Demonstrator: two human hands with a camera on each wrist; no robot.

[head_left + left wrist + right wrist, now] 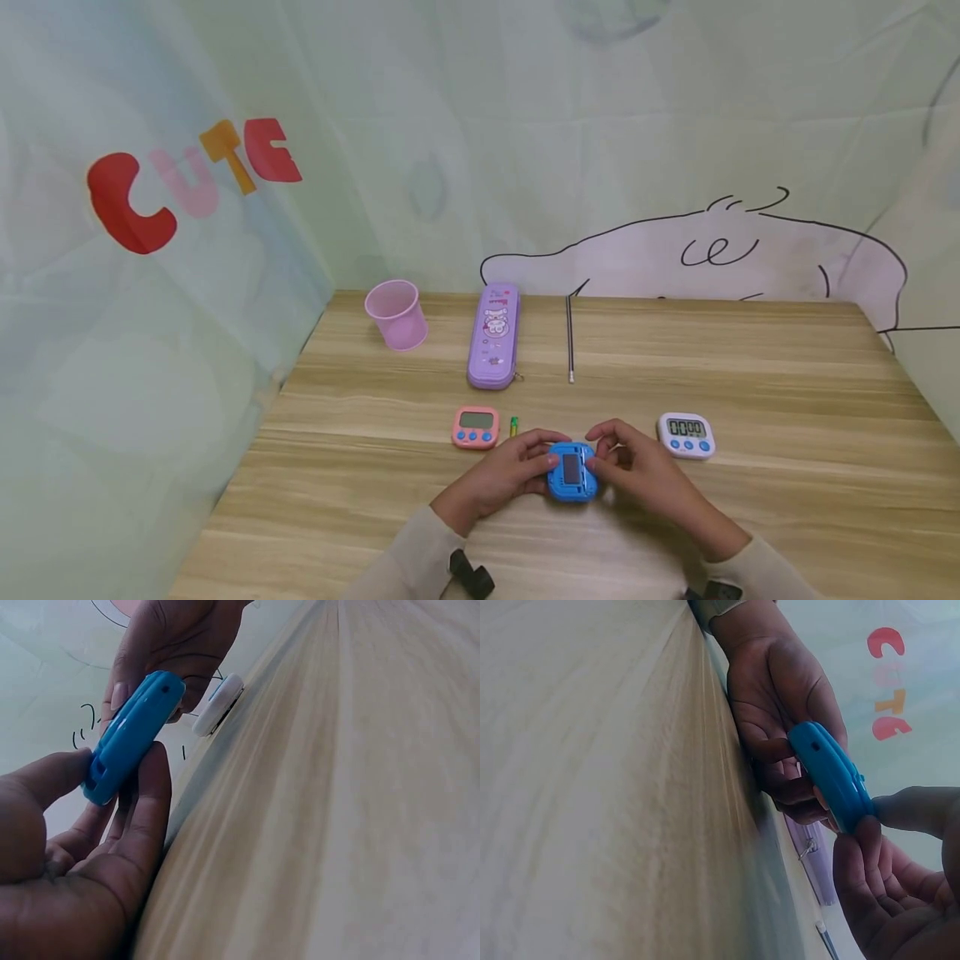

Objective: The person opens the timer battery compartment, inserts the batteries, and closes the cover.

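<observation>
Small blue plastic digital timer [572,472] with a dark screen: being held between both hands just above the near middle of the pale wood-grain tabletop [787,383], screen facing up. The wrist views are showing it lifted clear of the wood, tilted on edge.

Left hand [504,477]: gripping the timer's left side, thumb on top and fingers curled beneath.

Right hand [643,471]: pinching the timer's right side, thumb and fingertips closing on its edge; the exact finger placement is hard to make out, as the hand is covering that side.

Pink square plastic timer [476,427]: lying flat just beyond the left hand, with a small yellow-green object [513,426] just beside it, too small to identify.

White square timer with blue buttons [686,435]: standing near the right hand, display reading zeros.

Lilac zippered pencil case with cartoon print [494,335]: lying lengthwise further back.

Pink plastic cup [396,314]: sitting upright to the left of the case, well apart.

Thin dark pencil-like stick [570,337]: lying to the right of the case.

Pale green printed cloth backdrop [187,179]: hanging around the tabletop, bearing the letters "CUTE".
</observation>
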